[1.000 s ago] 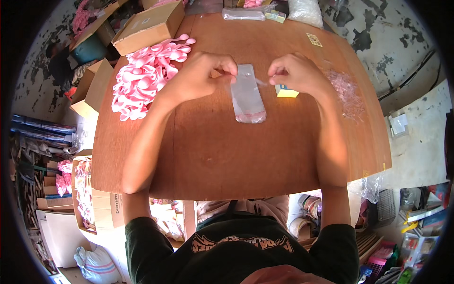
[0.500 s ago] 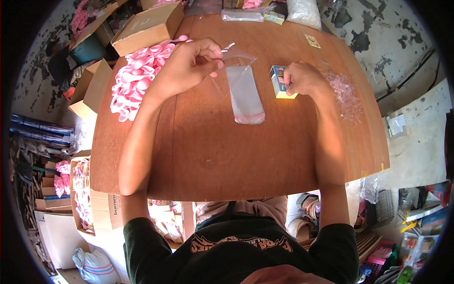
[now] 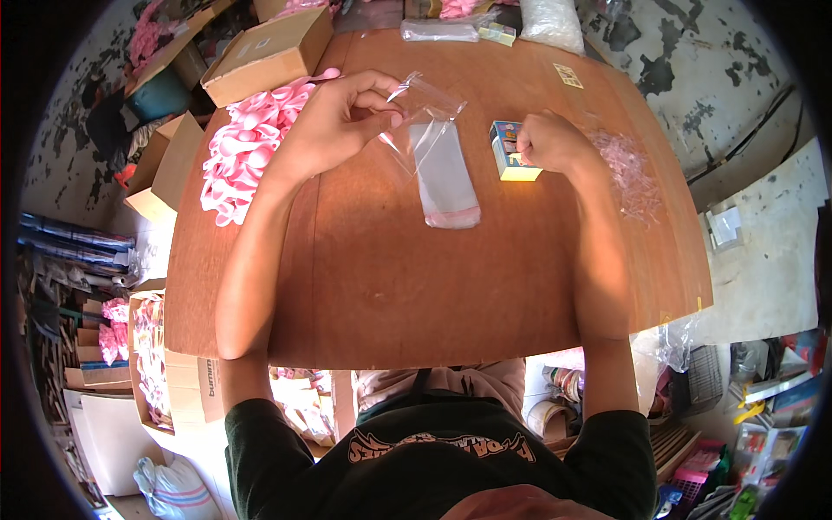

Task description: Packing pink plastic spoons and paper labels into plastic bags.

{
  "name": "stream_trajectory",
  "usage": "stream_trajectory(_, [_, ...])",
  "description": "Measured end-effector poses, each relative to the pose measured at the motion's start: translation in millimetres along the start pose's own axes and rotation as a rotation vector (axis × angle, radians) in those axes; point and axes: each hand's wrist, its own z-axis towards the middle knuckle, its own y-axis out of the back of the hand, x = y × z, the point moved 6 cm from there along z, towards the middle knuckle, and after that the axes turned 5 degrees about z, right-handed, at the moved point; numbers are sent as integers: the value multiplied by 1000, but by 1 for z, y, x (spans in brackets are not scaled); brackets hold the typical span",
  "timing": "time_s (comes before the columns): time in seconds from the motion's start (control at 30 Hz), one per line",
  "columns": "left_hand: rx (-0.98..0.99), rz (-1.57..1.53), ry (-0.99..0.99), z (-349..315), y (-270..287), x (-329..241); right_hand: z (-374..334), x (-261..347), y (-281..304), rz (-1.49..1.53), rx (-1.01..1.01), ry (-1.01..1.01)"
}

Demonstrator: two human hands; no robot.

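My left hand (image 3: 342,126) pinches a thin clear plastic bag (image 3: 438,108) between thumb and fingers. The bag hangs over the upper part of a stack of flat clear bags (image 3: 448,186) lying on the table. Something small and pink shows by my left fingertips, too small to make out. To the right, my right hand (image 3: 559,143) rests at a small blue and yellow box (image 3: 518,173), its fingers curled at the box's right side. What those fingers pinch, if anything, is hidden. Left of my left hand lies a heap of pink balloons (image 3: 247,160).
A tangle of clear plastic strips (image 3: 626,173) lies right of my right hand. Behind the balloons sits a cardboard box (image 3: 269,56). Clear packs (image 3: 440,30) and a bulging translucent bag (image 3: 553,24) are at the far edge. The wooden table (image 3: 381,286) curves near my body.
The clear bag in my left hand has risen and spread wider. My right fingers have curled more tightly at the box. The view has shifted slightly.
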Motion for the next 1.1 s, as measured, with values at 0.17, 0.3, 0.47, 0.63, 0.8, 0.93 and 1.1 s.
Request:
stream_trajectory(0.17, [-7, 67, -6, -1, 0, -4, -1, 5, 2, -102, 47, -8])
stream_trajectory(0.3, [-8, 2, -2, 0, 0, 1, -3, 5, 4, -94, 29, -22])
stream_trajectory(0.47, [-29, 21, -57, 0, 1, 4, -2, -7, 5, 63, 79, 18])
stream_trajectory(0.63, [0, -4, 9, 1, -1, 6, -4, -15, 4, 188, 152, -53])
stream_trajectory(0.8, [-32, 9, -42, 1, -1, 8, -4, -20, 3, 248, 160, -49])
stream_trajectory(0.93, [-15, 47, -67, 3, -1, 11, -4, -24, 4, 301, 168, -27])
stream_trajectory(1.1, [-16, 25, -79, 3, -3, 12, -4, -20, 7, 267, 152, -52])
